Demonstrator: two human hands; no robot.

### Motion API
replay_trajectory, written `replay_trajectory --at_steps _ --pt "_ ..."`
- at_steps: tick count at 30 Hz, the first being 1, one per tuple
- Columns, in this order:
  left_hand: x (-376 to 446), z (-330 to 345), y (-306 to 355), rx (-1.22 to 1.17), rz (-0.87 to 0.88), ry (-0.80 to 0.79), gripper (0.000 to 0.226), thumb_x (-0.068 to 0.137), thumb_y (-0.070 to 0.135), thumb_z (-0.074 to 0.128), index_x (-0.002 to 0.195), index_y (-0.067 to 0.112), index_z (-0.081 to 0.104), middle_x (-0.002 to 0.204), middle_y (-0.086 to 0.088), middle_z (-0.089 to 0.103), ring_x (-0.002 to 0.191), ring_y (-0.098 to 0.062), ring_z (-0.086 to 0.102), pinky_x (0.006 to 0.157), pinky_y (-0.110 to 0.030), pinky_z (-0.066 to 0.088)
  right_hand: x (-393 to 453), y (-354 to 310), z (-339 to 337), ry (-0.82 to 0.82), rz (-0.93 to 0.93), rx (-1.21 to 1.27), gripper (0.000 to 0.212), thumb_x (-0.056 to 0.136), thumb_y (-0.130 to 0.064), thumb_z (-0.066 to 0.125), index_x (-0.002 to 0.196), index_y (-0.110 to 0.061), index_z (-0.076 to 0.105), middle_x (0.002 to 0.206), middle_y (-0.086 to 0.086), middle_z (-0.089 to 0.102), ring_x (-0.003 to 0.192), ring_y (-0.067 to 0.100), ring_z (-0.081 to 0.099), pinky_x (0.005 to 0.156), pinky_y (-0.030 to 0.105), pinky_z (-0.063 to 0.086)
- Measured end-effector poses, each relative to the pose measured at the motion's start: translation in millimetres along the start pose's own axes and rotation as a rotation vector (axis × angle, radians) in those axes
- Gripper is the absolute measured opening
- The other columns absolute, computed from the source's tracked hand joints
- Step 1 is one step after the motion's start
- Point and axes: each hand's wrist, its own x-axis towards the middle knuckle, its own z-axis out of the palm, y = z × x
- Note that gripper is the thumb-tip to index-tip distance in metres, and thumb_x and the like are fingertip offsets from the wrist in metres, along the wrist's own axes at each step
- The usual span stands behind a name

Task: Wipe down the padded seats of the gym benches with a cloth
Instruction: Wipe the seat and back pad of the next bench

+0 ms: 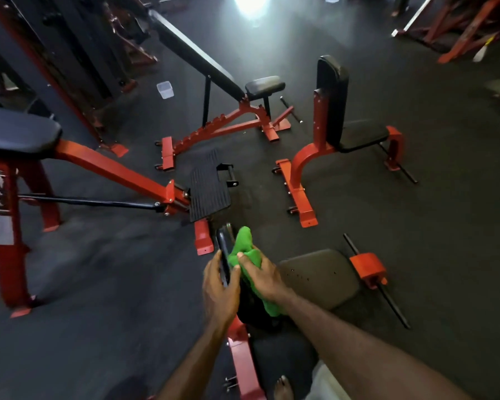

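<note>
Right hand [261, 274] presses bunched green cloth [244, 249] against upright back pad [223, 255] of near bench at 6 o'clock, fingers curled round it. Left hand [218, 287] grips pad's edge, steadying. Seat pad [321, 277] lies just right, at 5 o'clock. Best: brace firmly, wipe long overlapping strokes downward, then cross to seat.

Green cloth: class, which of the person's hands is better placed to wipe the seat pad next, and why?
The right hand. It already grips the green cloth and lies nearest the seat pad. The left hand holds the backrest's edge, steadying it.
</note>
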Motion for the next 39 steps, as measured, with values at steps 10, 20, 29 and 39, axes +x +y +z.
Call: replay_trajectory --at_steps 10,20,29,39 --pt "46.5 42.1 38.8 0.589 0.389 -0.051 0.041 0.081 0.050 0.062 0.111 0.026 0.076 0.128 0.002 0.066 0.127 -0.021 0.057 0.113 -0.049 0.038 -8.8 46.7 -15.1 -0.075 -0.003 0.001 0.084 0.083 -0.082 0.030 0.135 -0.027 0.063 0.133 -0.002 0.066 0.125 0.016 0.060 0.100 0.028 0.046" --pt "82.2 115.6 45.8 1.034 0.478 -0.368 0.056 0.076 0.067 0.039 0.100 0.029 0.073 0.107 0.008 0.069 0.113 -0.018 0.060 0.123 -0.045 0.018 62.6 159.8 -66.5 -0.027 0.399 0.105 0.058 0.091 -0.074 0.053 0.095 -0.021 0.075 0.099 0.005 0.077 0.100 0.027 0.071 0.089 0.042 0.057" --pt "190.2 164.4 9.9 1.617 0.201 -0.802 0.059 0.094 0.064 0.048 0.137 0.025 0.057 0.142 -0.006 0.057 0.133 -0.029 0.052 0.112 -0.042 0.034 129.6 220.7 -100.2 0.011 0.339 -0.086 0.039 0.103 -0.053 0.051 0.105 -0.019 0.069 0.109 0.007 0.073 0.109 0.031 0.066 0.090 0.038 0.050" --pt "95.6 284.3 -72.4 0.764 -0.268 -0.564 0.046 0.096 0.043 0.054 0.131 0.014 0.056 0.136 -0.010 0.057 0.125 -0.027 0.056 0.103 -0.038 0.047 174.4 269.8 -125.4 -0.004 0.278 -0.321 0.049 0.103 -0.053 0.051 0.140 -0.022 0.060 0.131 0.010 0.066 0.126 0.031 0.057 0.106 0.040 0.044"
